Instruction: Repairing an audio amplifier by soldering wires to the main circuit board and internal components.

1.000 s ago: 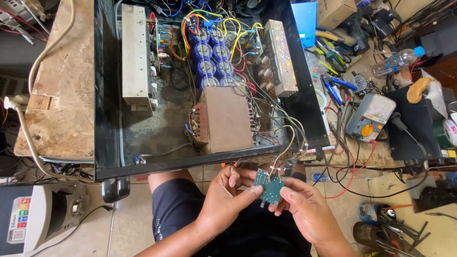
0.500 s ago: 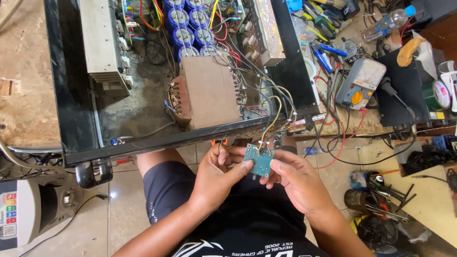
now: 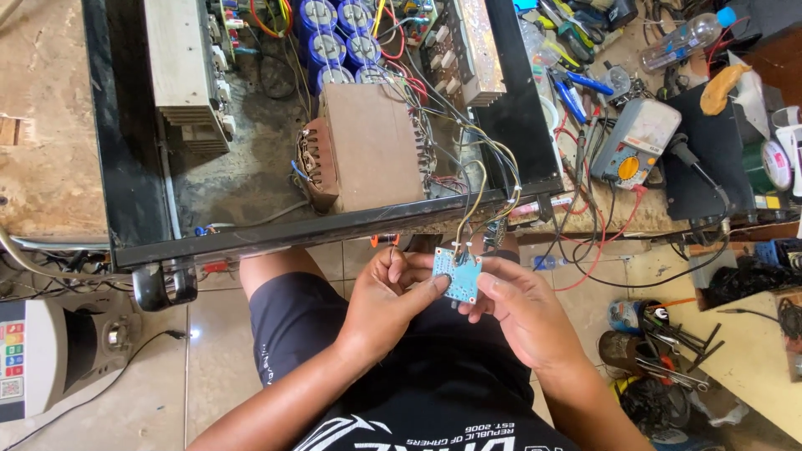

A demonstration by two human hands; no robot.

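Observation:
A small blue circuit board (image 3: pixel 457 273) is held over my lap by both hands. My left hand (image 3: pixel 388 294) pinches its left edge with thumb and fingers. My right hand (image 3: pixel 522 311) supports it from the right and beneath. Several thin wires (image 3: pixel 472 205) run from the board up into the open black amplifier chassis (image 3: pixel 125 184) on the bench. Inside the chassis sit a brown transformer (image 3: pixel 368 150), blue capacitors (image 3: pixel 338 46) and a grey heatsink (image 3: pixel 180 58).
A multimeter (image 3: pixel 639 142) with red and black leads lies right of the chassis, among pliers and screwdrivers (image 3: pixel 576 83). A plastic bottle (image 3: pixel 681 38) is at the upper right. Tools (image 3: pixel 668 347) lie on the tiled floor at right. A white device (image 3: pixel 25 359) stands at left.
The view has shifted down and closer, so the chassis sits higher in frame. Both hands still hold the blue board, which now faces the camera more squarely.

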